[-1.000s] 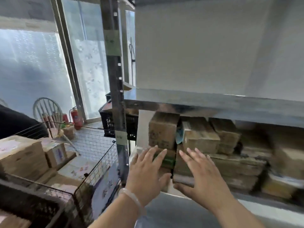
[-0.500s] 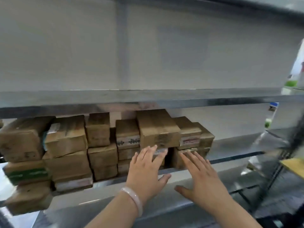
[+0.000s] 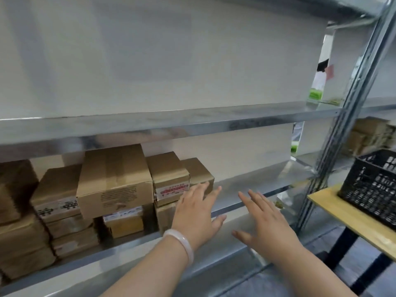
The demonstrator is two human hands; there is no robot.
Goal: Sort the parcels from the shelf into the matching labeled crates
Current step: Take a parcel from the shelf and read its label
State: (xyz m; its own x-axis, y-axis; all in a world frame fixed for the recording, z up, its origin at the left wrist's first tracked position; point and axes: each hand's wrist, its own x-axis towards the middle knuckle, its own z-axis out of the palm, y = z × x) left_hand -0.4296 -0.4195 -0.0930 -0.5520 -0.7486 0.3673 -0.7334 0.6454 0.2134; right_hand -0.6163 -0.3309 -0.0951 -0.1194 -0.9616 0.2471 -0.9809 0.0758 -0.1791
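Head view, go: what are your hands doing?

— Both spread, fingers straight, gripping nothing. My left hand [image 3: 196, 213] is at the right end of the parcels, fingertips over the small end carton [image 3: 200, 171]; whether they touch it I cannot tell. My right hand [image 3: 267, 219] hovers over bare shelf [image 3: 246, 181] just right of it.

— How will that carton handle?

— Taped cardboard, stiff and dry, and I judge it light. I'd clasp it by its two side faces, not the tape. It sits tight beside the red-labelled parcel [image 3: 169, 176]; what lies under it my hand hides, so I'd draw it out gently.

— And then?

— Perhaps the black crate [image 3: 372, 189] on the counter [image 3: 342, 213], far right; its label I cannot read.
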